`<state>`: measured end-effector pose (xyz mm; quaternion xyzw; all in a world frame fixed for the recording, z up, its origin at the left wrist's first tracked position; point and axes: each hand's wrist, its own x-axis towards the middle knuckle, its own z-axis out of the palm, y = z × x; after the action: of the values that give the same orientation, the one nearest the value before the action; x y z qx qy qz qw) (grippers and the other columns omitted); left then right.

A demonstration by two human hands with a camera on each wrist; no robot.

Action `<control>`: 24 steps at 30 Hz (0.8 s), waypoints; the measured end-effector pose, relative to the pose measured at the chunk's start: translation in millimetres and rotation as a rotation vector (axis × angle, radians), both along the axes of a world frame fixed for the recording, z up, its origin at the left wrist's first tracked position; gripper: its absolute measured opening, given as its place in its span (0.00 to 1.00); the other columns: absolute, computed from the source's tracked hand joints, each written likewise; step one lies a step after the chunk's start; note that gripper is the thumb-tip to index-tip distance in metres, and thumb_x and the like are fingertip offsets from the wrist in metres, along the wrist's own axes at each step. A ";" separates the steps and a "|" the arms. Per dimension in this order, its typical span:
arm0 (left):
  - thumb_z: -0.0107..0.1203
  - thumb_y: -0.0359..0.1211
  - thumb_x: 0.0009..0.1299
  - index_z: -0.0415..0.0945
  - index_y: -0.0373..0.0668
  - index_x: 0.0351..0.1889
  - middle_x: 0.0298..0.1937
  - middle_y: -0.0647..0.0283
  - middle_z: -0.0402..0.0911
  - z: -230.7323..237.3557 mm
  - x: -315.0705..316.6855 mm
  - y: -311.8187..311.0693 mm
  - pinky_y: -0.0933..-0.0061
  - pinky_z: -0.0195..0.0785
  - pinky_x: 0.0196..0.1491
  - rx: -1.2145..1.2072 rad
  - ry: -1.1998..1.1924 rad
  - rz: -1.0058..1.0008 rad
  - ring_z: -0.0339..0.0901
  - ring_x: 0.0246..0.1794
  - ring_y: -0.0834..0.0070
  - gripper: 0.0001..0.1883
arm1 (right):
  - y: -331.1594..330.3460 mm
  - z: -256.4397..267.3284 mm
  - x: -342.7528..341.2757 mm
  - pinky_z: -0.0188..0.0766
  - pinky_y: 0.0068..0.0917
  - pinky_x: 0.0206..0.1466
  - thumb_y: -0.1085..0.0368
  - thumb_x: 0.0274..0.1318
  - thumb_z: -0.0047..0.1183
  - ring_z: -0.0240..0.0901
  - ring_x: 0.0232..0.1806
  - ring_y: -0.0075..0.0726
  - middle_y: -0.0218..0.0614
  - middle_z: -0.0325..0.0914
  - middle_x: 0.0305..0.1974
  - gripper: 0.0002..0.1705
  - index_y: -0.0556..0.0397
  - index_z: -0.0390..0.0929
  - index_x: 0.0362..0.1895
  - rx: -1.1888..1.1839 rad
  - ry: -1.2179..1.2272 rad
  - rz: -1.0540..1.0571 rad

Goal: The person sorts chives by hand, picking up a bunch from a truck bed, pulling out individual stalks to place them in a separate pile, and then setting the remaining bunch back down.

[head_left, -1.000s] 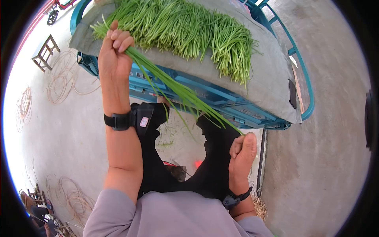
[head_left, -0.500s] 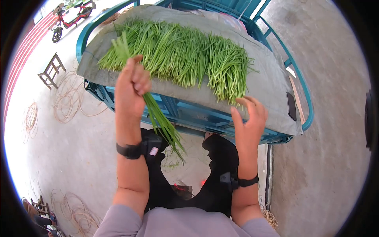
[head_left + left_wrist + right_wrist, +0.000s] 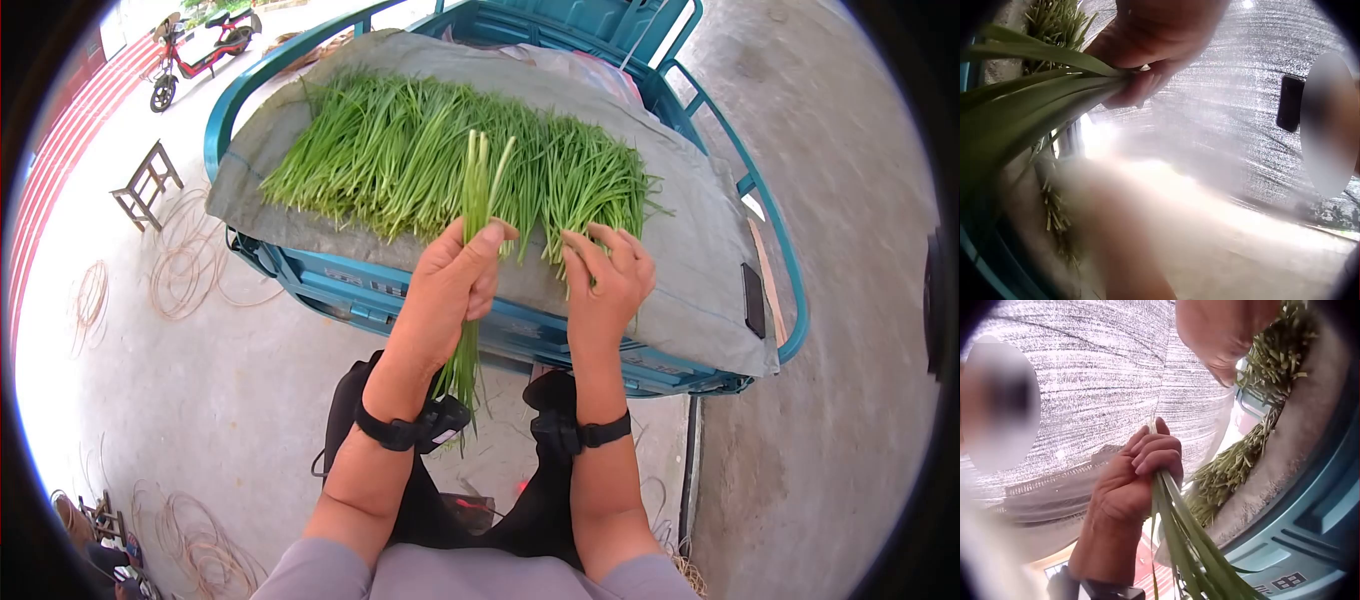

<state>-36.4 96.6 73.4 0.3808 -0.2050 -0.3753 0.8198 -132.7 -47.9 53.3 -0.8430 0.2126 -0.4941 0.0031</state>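
Observation:
My left hand (image 3: 462, 268) grips a small bunch of garlic chives (image 3: 477, 185). Its pale stem ends point up above the fist, and the green leaves hang below it. In the right wrist view the left hand (image 3: 1141, 469) has its fingers curled round the stems, leaves fanning downward. A long row of garlic chives (image 3: 400, 150) lies on a grey cloth (image 3: 700, 270), cut ends toward me. Over the near right end of that row is my right hand (image 3: 612, 275), fingers loosely bent and thumb apart from them. No stalk shows between those fingers.
The cloth covers the bed of a blue cargo tricycle (image 3: 350, 300) with side rails. A black phone (image 3: 753, 300) lies at the cloth's right edge. To the left stand a wooden stool (image 3: 147, 185) and coiled strips (image 3: 190, 255) on the floor; a red scooter (image 3: 205, 55) is farther back.
My left hand has come from the far left to the middle with the bunch, now held upright. The right hand has let go of the leaf tips and moved up to the row.

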 end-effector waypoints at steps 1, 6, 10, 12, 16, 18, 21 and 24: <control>0.47 0.39 0.74 0.71 0.38 0.43 0.19 0.77 0.56 -1.5 -0.2 -1.2 0.87 0.44 0.17 0.005 -0.021 -0.006 0.51 0.15 0.90 0.13 | 0.7 0.7 -3.1 0.57 0.40 0.57 0.69 0.42 0.61 0.66 0.50 0.42 0.29 0.77 0.41 0.12 0.43 0.83 0.36 -0.001 -0.048 0.021; 0.50 0.37 0.72 0.72 0.39 0.48 0.21 0.78 0.59 0.0 -12.2 -8.0 0.87 0.44 0.19 0.099 -0.212 0.001 0.52 0.17 0.92 0.13 | 16.0 5.5 -22.0 0.63 0.37 0.53 0.73 0.47 0.58 0.68 0.46 0.42 0.32 0.77 0.39 0.12 0.51 0.80 0.39 0.071 -0.177 0.140; 0.52 0.32 0.69 0.72 0.40 0.54 0.25 0.78 0.64 -1.1 -26.9 -16.2 0.87 0.48 0.25 0.135 -0.493 0.032 0.54 0.23 0.92 0.16 | 32.2 2.9 -29.3 0.64 0.33 0.52 0.75 0.51 0.56 0.68 0.45 0.40 0.33 0.77 0.39 0.12 0.56 0.75 0.43 0.220 -0.320 0.299; 0.53 0.30 0.68 0.72 0.39 0.55 0.29 0.77 0.67 -3.0 -31.0 -19.8 0.86 0.51 0.29 0.158 -0.539 -0.003 0.55 0.27 0.90 0.18 | 34.9 1.5 -28.4 0.65 0.31 0.52 0.74 0.53 0.54 0.69 0.44 0.38 0.34 0.77 0.39 0.13 0.58 0.72 0.45 0.312 -0.418 0.372; 0.53 0.31 0.68 0.73 0.39 0.54 0.27 0.76 0.67 -3.8 -35.0 -24.9 0.84 0.52 0.28 0.236 -0.657 -0.042 0.56 0.27 0.89 0.16 | 36.3 7.5 -29.0 0.66 0.27 0.52 0.74 0.57 0.52 0.71 0.42 0.32 0.40 0.76 0.39 0.18 0.61 0.65 0.51 0.446 -0.545 0.444; 0.53 0.32 0.69 0.73 0.39 0.54 0.26 0.75 0.67 -0.1 -37.0 -24.9 0.82 0.53 0.28 0.268 -0.675 -0.065 0.57 0.27 0.88 0.16 | 36.7 12.7 -30.5 0.66 0.26 0.51 0.73 0.58 0.51 0.71 0.41 0.29 0.42 0.75 0.40 0.19 0.62 0.62 0.53 0.550 -0.596 0.465; 0.52 0.32 0.70 0.74 0.39 0.53 0.25 0.74 0.67 -4.3 -38.4 -26.5 0.81 0.54 0.28 0.246 -0.725 -0.082 0.57 0.27 0.88 0.15 | 36.8 19.0 -32.2 0.67 0.24 0.50 0.74 0.59 0.50 0.71 0.41 0.26 0.42 0.74 0.40 0.21 0.62 0.60 0.55 0.686 -0.636 0.480; 0.51 0.33 0.71 0.74 0.38 0.51 0.26 0.73 0.69 -6.6 -38.1 -26.6 0.81 0.55 0.28 0.295 -0.775 -0.126 0.59 0.27 0.88 0.14 | 37.3 21.9 -31.3 0.67 0.23 0.49 0.74 0.60 0.49 0.71 0.41 0.26 0.40 0.73 0.40 0.20 0.61 0.61 0.54 0.748 -0.664 0.488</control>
<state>-74.5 70.0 66.8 0.5939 -0.4654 -0.2787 0.5942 -164.1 -10.6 75.1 -0.6084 0.1598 -0.6091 0.4830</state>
